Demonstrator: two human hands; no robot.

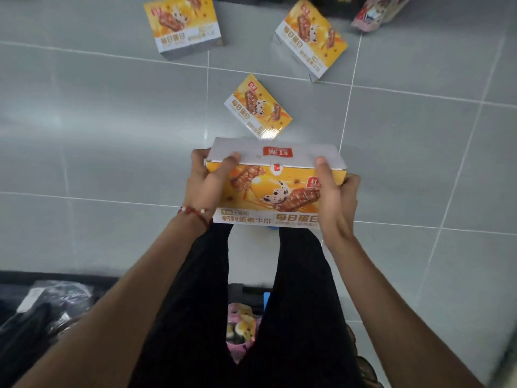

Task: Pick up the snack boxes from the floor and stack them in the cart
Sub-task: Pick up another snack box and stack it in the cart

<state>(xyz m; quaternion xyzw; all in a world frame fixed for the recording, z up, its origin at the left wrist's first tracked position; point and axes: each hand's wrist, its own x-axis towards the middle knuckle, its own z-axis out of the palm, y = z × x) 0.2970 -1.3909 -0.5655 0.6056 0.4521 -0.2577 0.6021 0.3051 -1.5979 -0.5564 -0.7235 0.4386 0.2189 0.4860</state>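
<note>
Snack box (275,189) held above grey floor (112,135). Grips its ends with left hand (205,186) and right hand (335,203), both curled.

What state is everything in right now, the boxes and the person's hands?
Held box: closed, off the floor, between both hands.
Left hand: grips the box's left end, thumb on top.
Right hand: grips the box's right end.
Near floor box: closed, lying face up, untouched.
Far left box: on the floor, untouched.
Far right box: on the floor, untouched, askew.
</note>
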